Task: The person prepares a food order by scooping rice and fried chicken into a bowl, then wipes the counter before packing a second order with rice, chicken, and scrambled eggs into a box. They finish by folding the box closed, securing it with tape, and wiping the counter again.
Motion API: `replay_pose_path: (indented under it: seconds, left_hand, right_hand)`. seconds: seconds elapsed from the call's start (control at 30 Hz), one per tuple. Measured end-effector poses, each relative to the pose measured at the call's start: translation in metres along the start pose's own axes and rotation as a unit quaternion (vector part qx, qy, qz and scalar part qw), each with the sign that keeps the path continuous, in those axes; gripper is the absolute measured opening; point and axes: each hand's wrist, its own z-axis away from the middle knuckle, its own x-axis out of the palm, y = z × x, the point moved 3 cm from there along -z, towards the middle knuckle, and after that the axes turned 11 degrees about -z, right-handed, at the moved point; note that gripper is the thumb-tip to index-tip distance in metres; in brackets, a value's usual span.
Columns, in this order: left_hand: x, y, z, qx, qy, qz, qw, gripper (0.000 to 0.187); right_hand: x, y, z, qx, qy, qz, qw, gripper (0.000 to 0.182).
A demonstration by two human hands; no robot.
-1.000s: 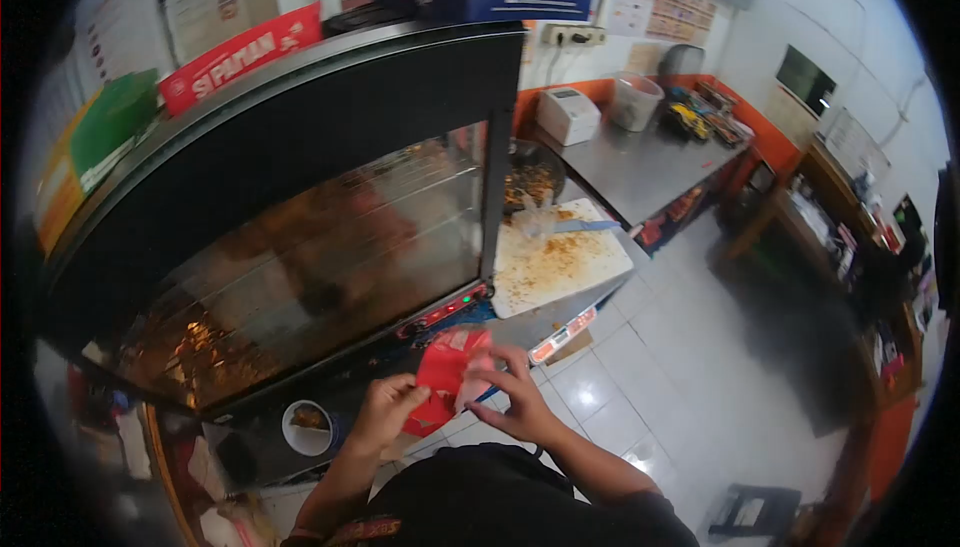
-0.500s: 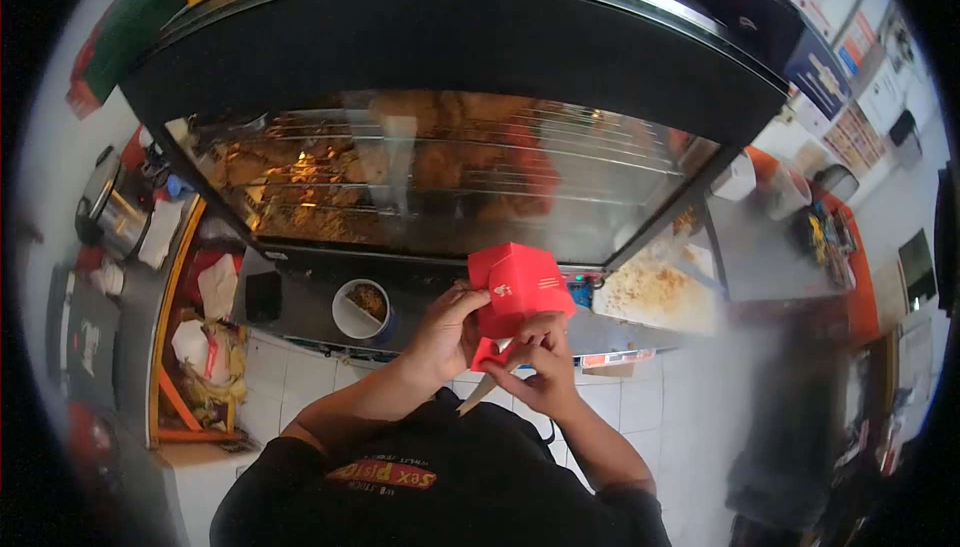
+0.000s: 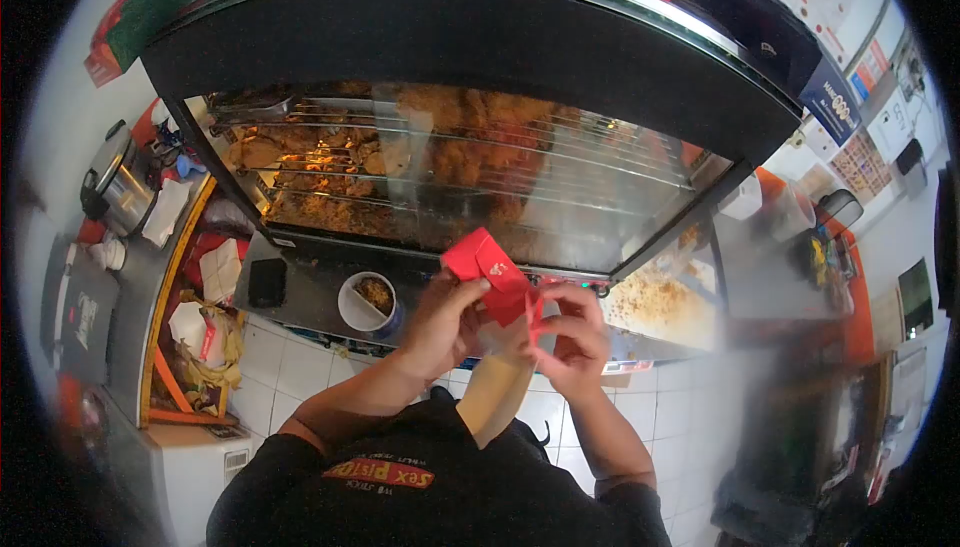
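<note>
A red cardboard food box (image 3: pixel 488 259), partly folded, is held between my two hands in front of my chest. My left hand (image 3: pixel 440 325) grips its left side, thumb pressed on the red panel. At the right edge, my right hand (image 3: pixel 578 345) pinches a raised red flap between thumb and fingers. A tan, unprinted flap (image 3: pixel 497 397) hangs down toward my shirt. Just beyond the box stands a glass-fronted display case (image 3: pixel 480 47) with fried food on its racks. To the left of my left hand is a round white tub (image 3: pixel 352 309) holding brown crumbs.
Right of the case lies a white board (image 3: pixel 655 297) strewn with crumbs. A small black item (image 3: pixel 267 282) sits on the left of the counter. Further left, an orange-edged bin (image 3: pixel 160 367) contains crumpled paper and scraps, near a metal pot (image 3: pixel 125 182).
The box has tilted and its right flap is pulled outward. My right hand has moved slightly right, and the tan flap shows more broadly. The view has shifted a little.
</note>
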Motion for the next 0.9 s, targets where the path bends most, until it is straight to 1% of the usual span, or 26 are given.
replay_pose_path:
  seconds: [0.03,0.07,0.1,0.13,0.17,0.2,0.23,0.3,0.33,0.37,0.4,0.43,0.47,0.5,0.53,0.57,0.6,0.63,0.67,0.7,0.73,0.77,0.8,0.83,0.87,0.9]
  left_hand:
    - [0.004,-0.001,0.005,0.019,-0.008,-0.025,0.999,0.024]
    - [-0.001,-0.016,0.005,0.042,0.005,-0.036,0.998,0.023]
    - [-0.003,-0.023,0.007,0.046,0.008,-0.036,0.998,0.023]
    - [-0.004,-0.024,0.009,0.116,0.015,-0.148,0.982,0.021]
    - [-0.003,-0.025,0.01,0.182,0.023,-0.258,0.948,0.019]
    - [-0.004,-0.028,0.007,0.176,0.052,-0.195,0.964,0.016]
    - [-0.007,-0.026,0.003,0.179,0.055,-0.194,0.963,0.016]
    - [-0.012,-0.018,-0.006,0.192,0.047,-0.158,0.967,0.015]
    - [-0.01,-0.016,-0.005,0.167,0.038,-0.17,0.97,0.013]
    - [-0.006,-0.016,-0.001,0.168,0.04,-0.17,0.97,0.013]
    - [-0.001,-0.023,0.002,0.11,0.034,-0.137,0.984,0.013]
    - [0.002,-0.029,0.004,0.053,0.029,-0.101,0.993,0.014]
    - [-0.001,-0.034,0.006,0.047,0.01,-0.109,0.993,0.017]
    - [-0.007,-0.038,0.006,0.051,0.019,-0.106,0.993,0.017]
    - [-0.011,-0.043,0.005,0.04,-0.002,-0.108,0.993,0.02]
    - [-0.016,-0.046,0.008,0.03,-0.022,-0.108,0.993,0.025]
    - [-0.02,-0.046,0.011,-0.002,-0.029,-0.104,0.994,0.029]
    - [-0.026,-0.042,0.016,0.005,-0.014,-0.101,0.995,0.029]
    - [-0.03,-0.032,0.022,0.094,-0.002,-0.29,0.952,0.031]
    - [-0.032,-0.022,0.029,0.173,0.014,-0.468,0.866,0.034]
    - [-0.036,-0.006,0.038,0.277,0.146,-0.569,0.76,0.042]
    - [-0.04,0.007,0.042,0.278,0.161,-0.571,0.755,0.042]
    - [-0.041,0.028,0.046,0.339,0.198,-0.66,0.641,0.043]
    - [-0.043,0.046,0.049,0.388,0.226,-0.734,0.51,0.044]
    - [-0.054,0.056,0.048,0.418,0.17,-0.735,0.506,0.047]
    - [-0.072,0.062,0.047,0.413,0.178,-0.738,0.503,0.047]
  right_hand:
    - [-0.001,0.0,-0.001,-0.005,0.024,0.009,1.0,0.024]
    - [-0.002,0.001,-0.002,-0.011,0.047,0.018,0.999,0.022]
    - [-0.002,0.001,-0.004,-0.017,0.071,0.026,0.997,0.02]
    - [-0.002,0.002,-0.005,-0.023,0.093,0.034,0.995,0.018]
    - [-0.004,0.001,-0.005,-0.024,0.091,0.031,0.995,0.018]
    - [-0.005,0.001,-0.003,0.006,0.045,0.034,0.998,0.016]
    - [-0.004,0.002,-0.002,0.035,-0.002,0.038,0.999,0.014]
    - [-0.001,0.003,-0.004,0.052,-0.03,0.026,0.998,0.011]
    - [0.0,0.003,-0.005,0.049,0.0,0.051,0.997,0.012]
    - [0.0,0.002,-0.005,0.047,0.03,0.075,0.996,0.012]
    - [-0.002,0.011,-0.001,0.06,0.062,0.048,0.995,0.011]
    - [0.001,0.016,0.002,0.06,0.058,0.046,0.995,0.011]
    - [0.004,0.02,0.005,0.064,0.098,0.054,0.992,0.011]
    - [0.006,0.026,0.009,0.069,0.137,0.06,0.986,0.01]
    - [0.008,0.037,0.016,0.073,0.136,0.02,0.988,0.013]
    - [0.01,0.041,0.02,0.077,0.126,0.012,0.989,0.013]
    - [0.012,0.043,0.019,0.089,0.142,0.028,0.985,0.015]
    - [0.015,0.046,0.019,0.099,0.158,0.044,0.982,0.017]
    - [0.015,0.059,0.026,0.107,0.129,0.02,0.986,0.027]
    - [0.021,0.061,0.028,0.109,0.116,0.009,0.987,0.027]
    - [0.027,0.066,0.03,0.138,0.138,-0.074,0.978,0.033]
    - [0.034,0.072,0.03,0.167,0.158,-0.157,0.96,0.038]
    - [0.042,0.075,0.027,0.17,0.148,-0.167,0.96,0.038]
    - [0.051,0.077,0.023,0.169,0.117,-0.186,0.961,0.039]
    - [0.061,0.078,0.02,0.169,0.087,-0.204,0.96,0.04]
    - [0.07,0.079,0.018,0.169,0.058,-0.22,0.959,0.041]
